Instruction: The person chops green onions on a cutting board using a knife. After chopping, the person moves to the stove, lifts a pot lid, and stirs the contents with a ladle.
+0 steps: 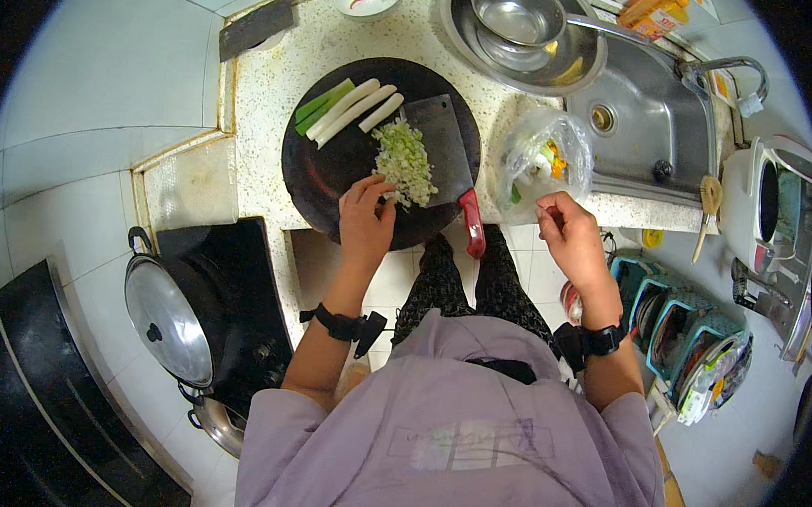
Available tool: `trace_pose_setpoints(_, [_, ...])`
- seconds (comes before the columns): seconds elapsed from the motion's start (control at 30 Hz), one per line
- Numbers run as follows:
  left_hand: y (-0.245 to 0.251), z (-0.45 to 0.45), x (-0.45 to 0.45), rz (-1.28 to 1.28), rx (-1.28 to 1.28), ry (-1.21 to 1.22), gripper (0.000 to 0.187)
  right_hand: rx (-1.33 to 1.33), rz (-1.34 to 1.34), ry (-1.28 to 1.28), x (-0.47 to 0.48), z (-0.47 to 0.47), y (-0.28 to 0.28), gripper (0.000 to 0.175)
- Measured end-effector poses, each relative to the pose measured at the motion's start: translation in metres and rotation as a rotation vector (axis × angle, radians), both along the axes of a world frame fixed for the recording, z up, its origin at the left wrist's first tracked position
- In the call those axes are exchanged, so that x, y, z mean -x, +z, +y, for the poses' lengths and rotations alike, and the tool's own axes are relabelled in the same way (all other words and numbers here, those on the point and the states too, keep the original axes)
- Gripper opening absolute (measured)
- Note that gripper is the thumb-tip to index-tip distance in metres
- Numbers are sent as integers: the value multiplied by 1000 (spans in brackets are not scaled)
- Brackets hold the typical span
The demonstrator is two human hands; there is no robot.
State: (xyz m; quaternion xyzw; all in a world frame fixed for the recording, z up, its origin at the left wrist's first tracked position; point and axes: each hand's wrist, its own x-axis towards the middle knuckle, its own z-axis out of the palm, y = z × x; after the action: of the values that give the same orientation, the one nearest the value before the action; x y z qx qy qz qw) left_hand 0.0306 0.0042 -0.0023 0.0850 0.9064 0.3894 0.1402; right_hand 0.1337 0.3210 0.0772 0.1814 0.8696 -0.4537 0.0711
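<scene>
A round dark cutting board (pixel 328 170) lies on the speckled counter before me. My left hand (pixel 369 209) is at its near side, fingertips at the edge of a pile of chopped scallion (pixel 405 160). A cleaver (pixel 443 142) lies flat right of the pile, its red handle (pixel 473 222) jutting past the board's near edge. White scallion lengths (pixel 355 110) and a green piece (pixel 323 106) sit at the far left of the board. My right hand (pixel 569 227), fingers curled and pinched, is by the near side of a clear plastic bag (pixel 521 156) holding scraps; whether it pinches something is unclear.
Behind the bag, a steel basin (pixel 452 29) holds a saucepan (pixel 518 11). A sink (pixel 651 108) is at right, with a brush (pixel 710 197) on its near edge. A white bowl (pixel 367 7) with a red chili stands at the back. At left, a lidded pan (pixel 168 320) sits on the stove (pixel 238 300).
</scene>
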Motion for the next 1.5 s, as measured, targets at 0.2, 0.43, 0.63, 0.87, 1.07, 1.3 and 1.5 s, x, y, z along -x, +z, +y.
trace_pose_setpoints(0.2, [20, 7, -26, 295, 128, -102, 26, -34, 29, 66, -17, 32, 13, 15])
trace_pose_setpoints(0.43, [37, 30, -106, 276, 99, 255, 24, -26, 93, 329, -40, 101, 2, 18])
trace_pose_setpoints(0.63, [51, 60, -223, 156, 201, 539, 27, 121, -31, 338, -92, 192, -20, 21])
trace_pose_setpoints(0.87, [62, 69, -343, 43, 324, 608, 43, -18, -115, 516, -119, 228, -28, 22])
trace_pose_setpoints(1.07, [43, 58, -414, -57, 322, 567, 42, -146, -98, 644, -132, 193, -23, 26])
trace_pose_setpoints(1.3, [20, 12, -537, -233, 188, 745, 38, -197, -99, 975, -160, 98, -30, 24])
trace_pose_setpoints(1.5, [-12, -13, -625, -365, 98, 888, 38, -155, -198, 1153, -184, 22, -37, 27])
